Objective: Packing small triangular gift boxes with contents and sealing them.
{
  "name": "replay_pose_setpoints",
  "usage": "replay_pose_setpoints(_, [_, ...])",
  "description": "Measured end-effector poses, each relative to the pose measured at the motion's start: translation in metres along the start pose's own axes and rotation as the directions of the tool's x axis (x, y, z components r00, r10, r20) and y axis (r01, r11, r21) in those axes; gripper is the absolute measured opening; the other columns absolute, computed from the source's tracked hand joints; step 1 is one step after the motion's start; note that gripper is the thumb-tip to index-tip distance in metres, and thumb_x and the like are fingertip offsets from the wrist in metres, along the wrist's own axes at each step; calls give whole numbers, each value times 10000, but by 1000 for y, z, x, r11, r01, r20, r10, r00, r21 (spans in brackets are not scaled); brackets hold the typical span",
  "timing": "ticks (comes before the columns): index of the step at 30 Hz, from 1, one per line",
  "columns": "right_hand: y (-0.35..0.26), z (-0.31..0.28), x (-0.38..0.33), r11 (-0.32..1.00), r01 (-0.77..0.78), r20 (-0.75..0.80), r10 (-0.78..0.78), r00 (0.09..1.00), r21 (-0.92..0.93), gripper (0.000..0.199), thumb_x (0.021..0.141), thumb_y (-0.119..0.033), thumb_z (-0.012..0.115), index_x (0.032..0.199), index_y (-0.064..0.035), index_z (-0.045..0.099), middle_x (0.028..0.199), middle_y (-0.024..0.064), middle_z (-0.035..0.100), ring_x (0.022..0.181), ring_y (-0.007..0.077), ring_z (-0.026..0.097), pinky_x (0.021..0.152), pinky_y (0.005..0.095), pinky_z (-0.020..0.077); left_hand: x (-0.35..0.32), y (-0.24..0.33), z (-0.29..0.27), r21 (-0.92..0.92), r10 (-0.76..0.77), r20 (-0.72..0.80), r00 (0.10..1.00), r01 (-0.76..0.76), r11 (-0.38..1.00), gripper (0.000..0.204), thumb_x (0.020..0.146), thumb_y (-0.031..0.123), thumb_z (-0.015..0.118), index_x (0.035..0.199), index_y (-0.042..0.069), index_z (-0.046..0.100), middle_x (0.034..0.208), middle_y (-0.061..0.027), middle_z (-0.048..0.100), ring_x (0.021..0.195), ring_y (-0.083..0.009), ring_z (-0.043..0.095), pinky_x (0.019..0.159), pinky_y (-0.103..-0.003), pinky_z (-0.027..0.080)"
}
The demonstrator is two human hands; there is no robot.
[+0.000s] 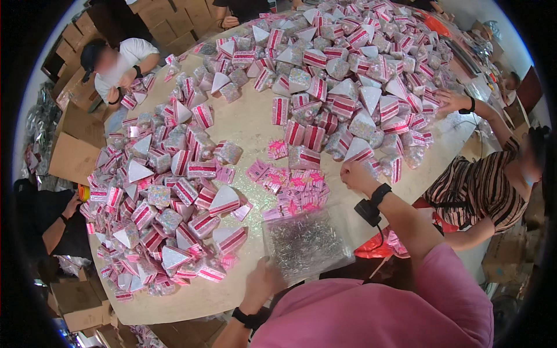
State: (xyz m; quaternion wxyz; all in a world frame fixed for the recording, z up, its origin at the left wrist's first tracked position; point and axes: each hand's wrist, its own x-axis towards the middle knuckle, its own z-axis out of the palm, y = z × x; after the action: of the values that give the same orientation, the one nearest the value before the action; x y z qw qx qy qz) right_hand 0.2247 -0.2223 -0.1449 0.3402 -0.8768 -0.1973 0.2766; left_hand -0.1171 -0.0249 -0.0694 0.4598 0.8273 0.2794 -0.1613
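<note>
Pink shirt (pixel 371 316): it is nearest to the camera and fills the lower middle, with the person's two forearms beside it.
Clear flat container (pixel 343 256): it lies at the near edge of the table, just in front of the shirt; whether it is a bag or a tray, I cannot tell.
Silvery metal pieces (pixel 304 240): many small ones are spread inside this container.
Left hand (pixel 266 283): it is just beside the container's lower left corner, with the fingers curled; it is blurred, so I cannot tell whether it holds something.
Right hand (pixel 357 177): its fingers are bent narrowly together, near the wrapped slices on the right; what is between them, I cannot tell.
Pink cards (pixel 296 182): they lie in a small heap at the far side of the container.
Wrapped slices: shaped like cake, white and deep pink, they form a left heap (pixel 168 209) and a larger right heap (pixel 348 75).
Table (pixel 255 119): its pale surface shows between the two heaps.
Co-workers: one in a white shirt (pixel 136 52) is at the upper left, and one in a striped top (pixel 476 188) at the right, with a hand by the larger heap.
Cardboard boxes (pixel 75 148): they stand beyond the table's left side.
</note>
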Motion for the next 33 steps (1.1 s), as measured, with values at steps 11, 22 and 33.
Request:
replay_pose_setpoints(11, [32,19,-54,938,92,-268,-188,945,-335,114,811,-109,492,791,-33,574,786,194,596,760,386,580,676,485,445,2,-11,16,-95,17,82,996,-9,995,320,836,198,547,1110,34,534,1122,-199,558,882,-404,591,755,-447,476])
replay_pose_setpoints(22, [30,23,-50,931,162,-281,-260,924,-327,134,848,-165,514,940,-69,528,912,157,546,856,361,569,711,460,461,15,16,4,45,56,140,989,-63,997,359,861,246,517,1151,39,472,917,-226,615,820,-417,598,697,-468,464])
replay_pose_setpoints(33, [40,27,-39,907,194,-215,-288,933,-373,99,864,-158,502,891,-65,521,911,138,533,848,354,573,702,453,467,31,9,21,59,76,165,983,-87,994,317,917,256,427,1143,33,414,789,-284,595,762,-475,571,645,-521,431])
